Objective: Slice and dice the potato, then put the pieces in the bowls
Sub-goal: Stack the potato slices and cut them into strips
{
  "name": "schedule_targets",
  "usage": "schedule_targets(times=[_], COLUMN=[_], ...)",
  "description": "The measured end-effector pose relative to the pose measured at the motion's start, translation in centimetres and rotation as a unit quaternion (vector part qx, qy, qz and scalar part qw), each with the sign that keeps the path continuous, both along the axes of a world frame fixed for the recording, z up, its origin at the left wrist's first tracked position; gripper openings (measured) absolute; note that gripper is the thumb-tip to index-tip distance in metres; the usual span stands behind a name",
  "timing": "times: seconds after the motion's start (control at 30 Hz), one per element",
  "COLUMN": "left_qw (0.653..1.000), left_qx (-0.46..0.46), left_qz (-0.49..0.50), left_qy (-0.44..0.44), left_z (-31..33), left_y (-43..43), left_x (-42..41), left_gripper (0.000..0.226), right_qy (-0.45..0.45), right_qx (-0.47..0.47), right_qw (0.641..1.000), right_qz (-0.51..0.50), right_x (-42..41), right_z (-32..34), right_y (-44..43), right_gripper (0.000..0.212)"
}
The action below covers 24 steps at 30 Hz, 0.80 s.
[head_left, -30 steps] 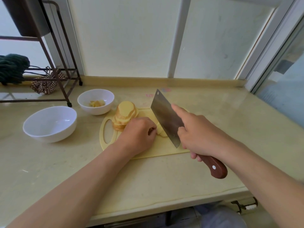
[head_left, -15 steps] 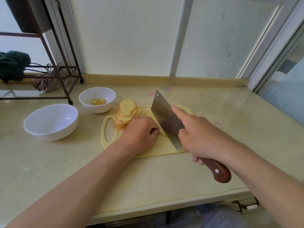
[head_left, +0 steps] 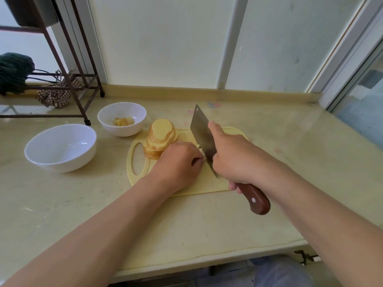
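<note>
On the left of the beige stone counter [head_left: 62, 204] stands a large white ceramic bowl [head_left: 41, 160], and just right of it, further back, a smaller white bowl [head_left: 122, 130] holds a few yellow potato bits [head_left: 123, 121]. Next comes the pale yellow plastic cutting board [head_left: 209, 183], with a leaning stack of round potato slices [head_left: 160, 137] by its handle hole. The left hand [head_left: 178, 164], fingers curled down, pins a pale potato piece [head_left: 200, 150]; most of it is hidden, and only a sliver shows against the blade. The steel cleaver [head_left: 202, 133] stands edge-down beside those knuckles. The right hand [head_left: 234, 156] grips it, forefinger along the blade's flat, the other fingers round the brown wooden handle [head_left: 256, 198]. Raw potato is probably firm and light but wet-faced, so slices may slide on each other. Pressing from above near the cut, fingertips tucked back, seems the safest hold.
</note>
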<state>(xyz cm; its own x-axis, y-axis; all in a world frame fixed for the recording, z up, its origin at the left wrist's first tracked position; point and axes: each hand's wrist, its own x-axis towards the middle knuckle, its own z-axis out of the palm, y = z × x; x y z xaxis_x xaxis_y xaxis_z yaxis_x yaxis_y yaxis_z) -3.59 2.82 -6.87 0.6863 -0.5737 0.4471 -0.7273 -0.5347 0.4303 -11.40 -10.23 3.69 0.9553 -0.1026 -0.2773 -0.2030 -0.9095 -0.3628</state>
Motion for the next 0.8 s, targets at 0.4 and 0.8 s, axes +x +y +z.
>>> schedule_targets(times=[0.4,0.8], left_qw=[1.0,0.999], left_qx=[0.01,-0.028], left_qz=[0.006,0.019], left_qy=[0.001,0.039], left_z=[0.6,1.2], left_y=[-0.5,0.0], left_x=[-0.3,-0.9], left_gripper=[0.027,0.022], right_qy=[0.02,-0.026], right_qx=[0.043,0.15], right_qw=[0.999,0.987], right_qz=[-0.016,-0.055], right_x=[-0.9,1.5], right_z=[0.3,-0.8], right_y=[-1.1,-2.3], right_gripper=[0.088,0.089])
